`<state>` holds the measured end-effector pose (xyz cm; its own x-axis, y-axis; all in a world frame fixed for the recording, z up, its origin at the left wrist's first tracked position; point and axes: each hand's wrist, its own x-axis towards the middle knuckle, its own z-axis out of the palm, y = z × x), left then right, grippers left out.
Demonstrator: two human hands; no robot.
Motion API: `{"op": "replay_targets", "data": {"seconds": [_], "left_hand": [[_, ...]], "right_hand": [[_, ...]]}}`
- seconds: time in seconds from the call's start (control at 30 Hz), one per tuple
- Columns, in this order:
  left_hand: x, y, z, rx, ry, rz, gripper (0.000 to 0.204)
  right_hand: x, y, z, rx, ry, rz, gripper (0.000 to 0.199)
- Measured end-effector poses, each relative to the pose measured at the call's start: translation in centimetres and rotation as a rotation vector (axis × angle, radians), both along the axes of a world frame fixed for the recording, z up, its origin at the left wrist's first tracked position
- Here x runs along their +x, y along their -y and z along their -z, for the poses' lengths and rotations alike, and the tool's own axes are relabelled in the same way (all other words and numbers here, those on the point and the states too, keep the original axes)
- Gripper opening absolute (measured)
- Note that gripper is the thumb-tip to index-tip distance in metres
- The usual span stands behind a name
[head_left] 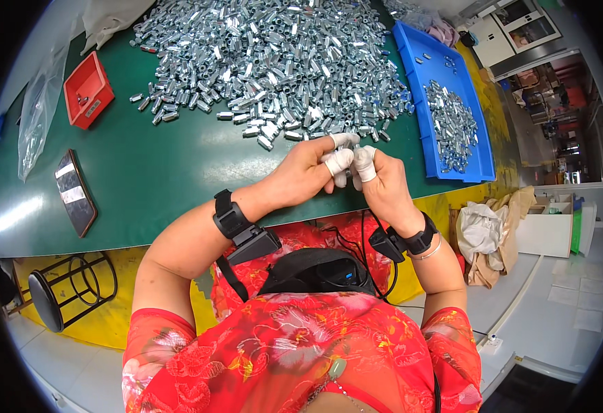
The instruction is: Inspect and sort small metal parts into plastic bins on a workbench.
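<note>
My left hand [309,168] and my right hand [381,177] meet over the near edge of the green table [177,165], fingertips in white finger cots pressed together. A small silver metal part [351,169] is pinched between them, mostly hidden by the fingers. Just beyond the hands lies a large heap of small silver hexagonal metal pieces [274,62]. Both wrists wear black strapped devices.
A blue tray [477,148] at the right holds several of the same metal pieces. A small red bin [87,89], a clear plastic bag [36,117] and a dark phone-like slab [76,193] lie at the left. A black stool [64,289] stands below the table.
</note>
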<state>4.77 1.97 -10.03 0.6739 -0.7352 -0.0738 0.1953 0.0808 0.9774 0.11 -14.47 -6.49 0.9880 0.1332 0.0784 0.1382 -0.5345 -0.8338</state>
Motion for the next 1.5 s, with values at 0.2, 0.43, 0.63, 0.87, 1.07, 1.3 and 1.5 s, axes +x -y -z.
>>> {"op": "replay_targets", "data": {"seconds": [0.2, 0.43, 0.63, 0.87, 1.07, 1.3, 1.5], "left_hand": [[-0.3, 1.1, 0.9, -0.206, 0.267, -0.128, 0.044], [-0.5, 0.8, 0.4, -0.233, -0.125, -0.082, 0.042], [1.6, -0.5, 1.1, -0.215, -0.383, -0.209, 0.041], [0.4, 0.9, 0.9, -0.138, -0.164, -0.249, 0.041], [0.7, 0.4, 0.9, -0.171, -0.175, -0.222, 0.04], [0.3, 0.6, 0.8, -0.235, -0.444, -0.048, 0.047], [0.7, 0.1, 1.1, -0.42, -0.542, 0.058, 0.048]], "right_hand": [[0.3, 0.5, -0.2, 0.13, -0.163, 0.065, 0.035], [-0.1, 0.2, 1.0, 0.118, 0.088, 0.134, 0.019], [0.1, 3.5, -0.5, -0.277, 0.52, 0.228, 0.012], [2.2, 10.6, 0.7, -0.668, 0.453, 0.52, 0.017], [3.7, 7.7, 2.5, -0.516, 0.065, 0.259, 0.024], [1.4, 2.5, 0.1, -0.107, 0.1, 0.167, 0.024], [0.9, 0.0, -1.0, -0.063, 0.128, 0.079, 0.019]]}}
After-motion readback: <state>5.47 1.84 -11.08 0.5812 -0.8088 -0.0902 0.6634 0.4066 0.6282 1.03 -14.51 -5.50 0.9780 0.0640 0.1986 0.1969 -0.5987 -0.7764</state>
